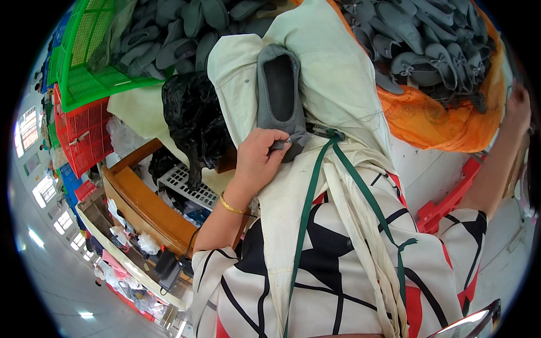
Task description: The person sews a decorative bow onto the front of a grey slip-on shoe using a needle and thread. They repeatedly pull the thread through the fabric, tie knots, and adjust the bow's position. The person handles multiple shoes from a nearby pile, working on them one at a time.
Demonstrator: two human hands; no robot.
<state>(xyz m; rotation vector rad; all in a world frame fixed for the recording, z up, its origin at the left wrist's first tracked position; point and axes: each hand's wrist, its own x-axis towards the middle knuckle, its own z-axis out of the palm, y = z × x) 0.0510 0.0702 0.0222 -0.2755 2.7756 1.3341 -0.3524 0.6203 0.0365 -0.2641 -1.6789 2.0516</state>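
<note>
While my left hand (260,155) pinches the heel of the gray slipper (280,93) on the cream cloth (338,73), I'd keep that hold firm; my right hand (515,110) is blurred, so I can't tell its hold.

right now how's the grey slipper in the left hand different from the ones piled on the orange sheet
The grey slipper lies alone on cream cloth, opening up, pinched at its heel by the left hand. The piled slippers lie jumbled on the orange sheet, untouched, several showing small bows. Both are grey and alike in shape.
</note>
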